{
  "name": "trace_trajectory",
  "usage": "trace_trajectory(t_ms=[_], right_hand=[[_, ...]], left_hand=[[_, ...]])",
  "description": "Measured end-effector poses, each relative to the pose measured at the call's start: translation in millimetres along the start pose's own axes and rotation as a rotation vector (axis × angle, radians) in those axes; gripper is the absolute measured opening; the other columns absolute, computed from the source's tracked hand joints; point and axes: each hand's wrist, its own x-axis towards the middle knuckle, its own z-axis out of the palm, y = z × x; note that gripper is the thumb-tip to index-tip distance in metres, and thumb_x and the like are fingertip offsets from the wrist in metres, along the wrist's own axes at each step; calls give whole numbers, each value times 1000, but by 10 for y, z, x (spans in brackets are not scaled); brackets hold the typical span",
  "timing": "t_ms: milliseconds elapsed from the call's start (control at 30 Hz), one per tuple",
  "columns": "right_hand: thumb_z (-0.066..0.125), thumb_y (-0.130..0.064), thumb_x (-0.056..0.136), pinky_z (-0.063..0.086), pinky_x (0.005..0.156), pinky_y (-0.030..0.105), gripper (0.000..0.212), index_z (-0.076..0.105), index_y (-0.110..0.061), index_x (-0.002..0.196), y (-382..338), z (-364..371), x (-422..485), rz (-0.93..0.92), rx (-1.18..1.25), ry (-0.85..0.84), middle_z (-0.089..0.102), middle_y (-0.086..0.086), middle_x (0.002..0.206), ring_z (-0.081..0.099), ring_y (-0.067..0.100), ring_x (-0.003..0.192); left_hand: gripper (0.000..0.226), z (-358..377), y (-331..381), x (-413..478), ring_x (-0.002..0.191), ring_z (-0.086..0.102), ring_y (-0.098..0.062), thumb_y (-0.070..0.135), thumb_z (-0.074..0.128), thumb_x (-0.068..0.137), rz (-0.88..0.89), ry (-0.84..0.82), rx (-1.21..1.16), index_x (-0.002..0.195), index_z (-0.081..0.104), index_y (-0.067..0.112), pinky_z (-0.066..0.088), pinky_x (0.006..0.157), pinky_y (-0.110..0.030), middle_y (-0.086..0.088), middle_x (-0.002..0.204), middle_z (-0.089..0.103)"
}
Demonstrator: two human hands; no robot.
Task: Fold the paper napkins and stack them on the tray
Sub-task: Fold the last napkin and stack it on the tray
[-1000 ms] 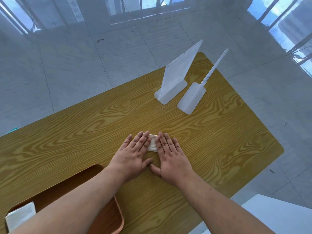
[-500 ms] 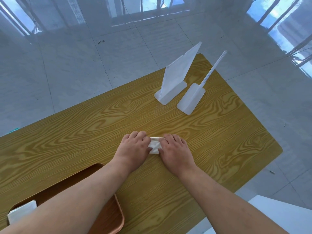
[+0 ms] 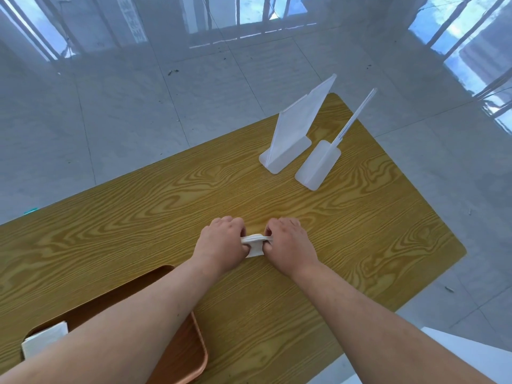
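1. Two hands meet at mid-table; left hand and right hand each have fingers curled, pinching one small white napkin between them; fingertips tucked under, mostly hidden.
2. Napkin's ends are covered by both hands; its fold lines are hard to make out.
3. Tray near left, crossed by the left forearm, cut by frame edge; stacked napkin on it, lower part hidden.

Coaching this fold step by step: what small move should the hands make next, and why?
Probably bring the raised edge over toward you and press it flat. The left hand and right hand pinch the napkin with its upper layer lifted off the table, so the fold looks unfinished.
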Motion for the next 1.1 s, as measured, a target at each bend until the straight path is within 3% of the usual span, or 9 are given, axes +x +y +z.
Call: trace_trajectory(t_ms=[100, 300, 367, 467, 533, 733, 867, 1000, 1100], right_hand=[[59, -19, 86, 40, 67, 29, 13, 51, -25, 95, -93, -50, -8, -17, 172, -6, 57, -10, 81, 54, 11, 77], [62, -18, 86, 42, 63, 21, 47, 46, -29, 129, -468, -73, -44, -80, 366, -44, 53, -18, 92, 57, 3, 77], [63, -19, 86, 47, 64, 23, 52, 44, -31, 133, -622, -61, -40, -129, 357, -42, 53, -18, 92, 58, 4, 78], [64, -21, 88, 41, 58, 18, 58, 40, -32, 139, -853, -23, -35, -136, 379, -11, 53, -15, 88, 57, 4, 72], [65, -21, 87, 43, 59, 17, 59, 40, -32, 140, -1016, 20, -31, -36, 504, 30, 56, -11, 90, 57, 4, 71], [66, -14, 97, 58, 67, 34, 22, 63, -2, 115, -1609, 254, -55, 344, 1005, -321, 75, 19, 105, 72, 23, 82], [64, -11, 99, 59, 69, 39, 22, 67, 7, 109, -1933, 471, -89, 340, 969, -372, 75, 25, 103, 73, 30, 85], [62, -9, 98, 57, 70, 41, 15, 72, 2, 102, -2191, 640, -84, 328, 907, -394, 75, 24, 99, 71, 28, 79], [65, -10, 96, 56, 62, 36, 11, 73, -3, 95, -2340, 772, -98, 303, 860, -422, 77, 20, 93, 70, 23, 70]], left_hand=[[35, -59, -51, -70, 97, 52, -15, 47, 67, 79, -34, 1, -75, 105, 48, 34, 46, 84, -36, 14, 99, 59], [79, -240, -287, -231, 136, 43, -17, 46, 72, 75, -49, -8, -264, 146, 39, 33, 40, 106, -35, 8, 145, 52], [72, -353, -388, -282, 129, 51, -12, 44, 72, 74, -76, -34, -371, 141, 45, 35, 46, 100, -31, 12, 140, 56], [29, -494, -561, -404, 82, 66, -2, 39, 72, 76, -148, -56, -483, 104, 63, 37, 56, 68, -28, 15, 96, 71], [10, -527, -704, -513, 67, 63, -6, 34, 72, 80, -201, -14, -548, 85, 65, 31, 52, 61, -30, 10, 78, 69], [12, -502, -1165, -907, 79, 70, -14, 26, 79, 87, -393, 84, -900, 89, 68, 21, 48, 61, -23, 4, 86, 74], [8, -480, -1487, -1171, 82, 73, -16, 28, 74, 92, -470, 112, -968, 90, 74, 20, 57, 69, -35, 2, 86, 78], [13, -450, -1801, -1428, 90, 75, -29, 19, 66, 97, -550, 135, -1056, 93, 77, 17, 59, 85, -48, -4, 88, 79], [10, -421, -2023, -1610, 84, 75, -26, 21, 69, 94, -581, 161, -1080, 89, 77, 18, 61, 83, -51, -1, 84, 79]])
